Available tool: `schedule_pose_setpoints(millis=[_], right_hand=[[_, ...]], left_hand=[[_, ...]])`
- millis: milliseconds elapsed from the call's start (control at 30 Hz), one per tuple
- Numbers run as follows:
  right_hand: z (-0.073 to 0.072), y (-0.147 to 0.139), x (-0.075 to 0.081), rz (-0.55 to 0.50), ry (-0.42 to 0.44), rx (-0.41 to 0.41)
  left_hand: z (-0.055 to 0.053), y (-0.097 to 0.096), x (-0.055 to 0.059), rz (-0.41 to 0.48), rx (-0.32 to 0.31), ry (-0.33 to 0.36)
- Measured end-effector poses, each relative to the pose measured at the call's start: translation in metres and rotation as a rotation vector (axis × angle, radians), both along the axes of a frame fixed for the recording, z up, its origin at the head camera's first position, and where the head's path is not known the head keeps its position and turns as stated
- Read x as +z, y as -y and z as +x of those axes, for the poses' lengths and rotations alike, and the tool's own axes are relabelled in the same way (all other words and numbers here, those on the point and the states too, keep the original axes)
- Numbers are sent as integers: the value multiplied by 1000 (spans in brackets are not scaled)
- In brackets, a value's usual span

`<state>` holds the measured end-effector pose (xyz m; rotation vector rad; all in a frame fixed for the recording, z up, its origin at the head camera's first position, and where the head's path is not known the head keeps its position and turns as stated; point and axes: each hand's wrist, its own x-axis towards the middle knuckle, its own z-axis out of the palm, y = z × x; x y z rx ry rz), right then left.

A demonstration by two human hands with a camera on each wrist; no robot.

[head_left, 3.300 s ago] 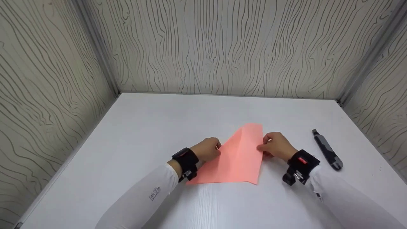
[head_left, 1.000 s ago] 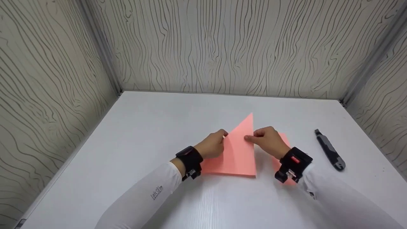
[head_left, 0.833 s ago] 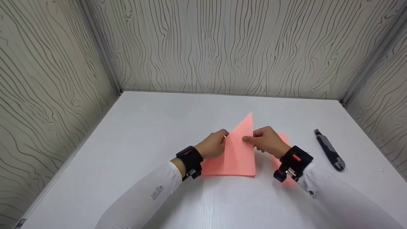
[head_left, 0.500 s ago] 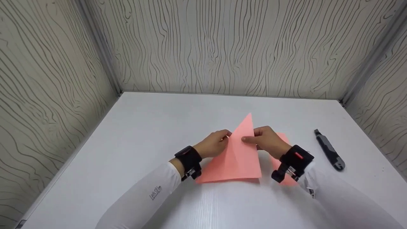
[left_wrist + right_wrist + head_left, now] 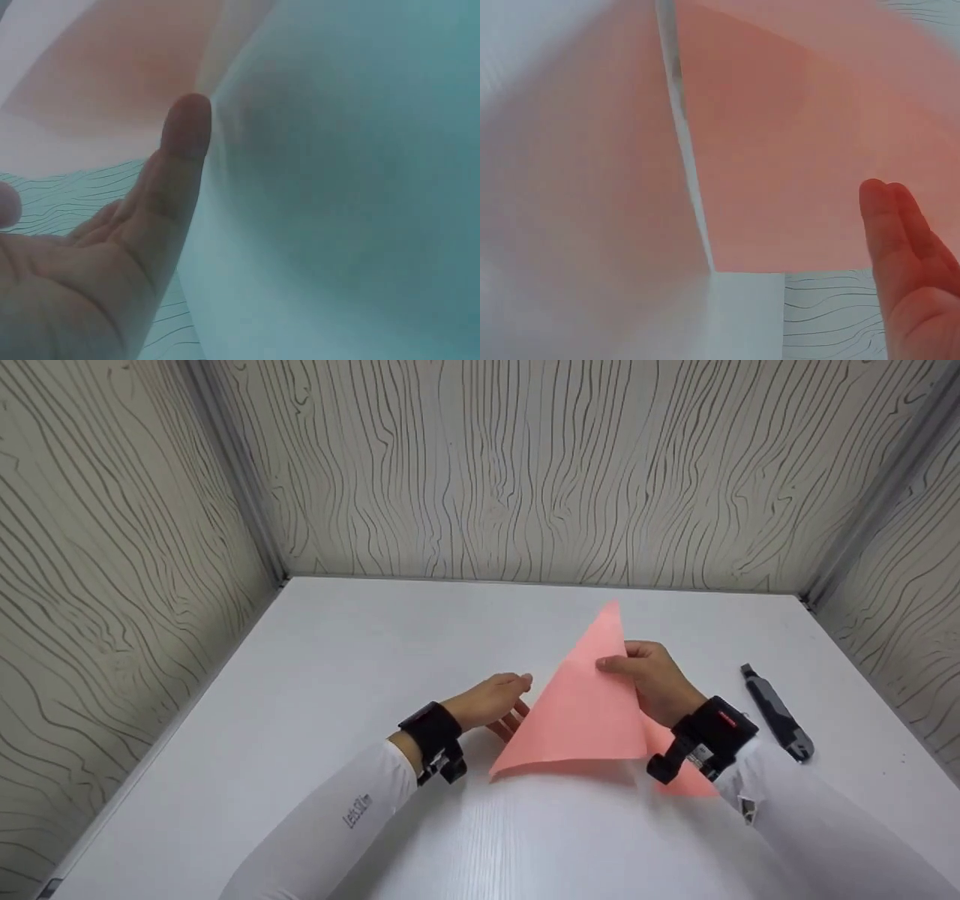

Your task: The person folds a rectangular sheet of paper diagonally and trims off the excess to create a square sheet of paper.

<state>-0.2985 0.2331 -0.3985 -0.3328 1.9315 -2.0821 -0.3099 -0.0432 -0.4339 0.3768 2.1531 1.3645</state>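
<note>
A salmon-pink sheet of paper (image 5: 581, 712) stands tilted above the table in the head view, its top corner pointing up and a darker underside showing along its lower edge. My right hand (image 5: 664, 682) pinches its right edge, thumb on the near face. In the right wrist view, two fingers (image 5: 889, 232) lie against the pink paper. My left hand (image 5: 487, 705) is beside the sheet's left edge, fingers extended and relaxed, holding nothing; some fingertips are hidden behind the paper. In the left wrist view, a fingertip is close to the blurred paper (image 5: 120, 67); contact is unclear.
Another pink paper piece (image 5: 686, 785) lies on the white table (image 5: 360, 645), partly hidden under my right wrist. A black and grey utility knife (image 5: 778, 712) lies at the right. Wood-grain patterned walls (image 5: 480, 472) enclose the back and sides.
A separate pink piece has appeared at the right since the oldest frame. Lately my left hand has let go of the sheet, and my right hand has lifted it up and rightward.
</note>
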Motion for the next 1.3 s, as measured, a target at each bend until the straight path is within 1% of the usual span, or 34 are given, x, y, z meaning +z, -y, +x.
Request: schedule_pose_setpoints(millis=[33,100,200,267,333,400,467,500,567,600,667,767,867,1000,1067,1133,1200,1300], right_hand=[[1,0,0,-17,-3,0],[2,1,0,-47,-19,12],[3,2,-1,-81,-62,40],[2,1,-1,-93,-90,57],[2,0,-2,-92,-99,57],[2,-3,-3,-76,-85,43],[2,-7,-4,-48,-40,23],[2,-9,-5,-26,-16,10],[2,-13,-7,24,38,-16],[2,-15,-8,55,63,-31],[1,-19,-11,126,103,-51],[0,-25,-17,242,145,-74],[-1,-26,-26,357,177,-92],[-1,-21,-40,496,199,-124],[0,-19,-45,564,189,-128],[-1,-17,-50,654,168,-139],[-2,-16,-53,733,128,-137],[-5,-15,-57,813,69,-139]], left_hand=[[0,0,-1,0,-3,22],[1,0,-2,29,-6,71],[-1,0,-2,95,14,128],[-4,1,-1,143,56,122],[-7,4,3,165,120,92],[-11,7,6,185,190,58],[-14,12,10,202,256,26],[-15,14,11,213,274,11],[-17,18,13,223,290,-25],[-17,20,14,220,287,-49],[-18,24,14,206,259,-110],[-17,27,10,154,215,-189],[-15,29,5,78,190,-235],[-10,29,-1,-68,152,-283],[-7,27,-3,-141,122,-309],[-4,25,-5,-211,92,-328],[-2,22,-7,-271,69,-336],[0,19,-10,-353,48,-352]])
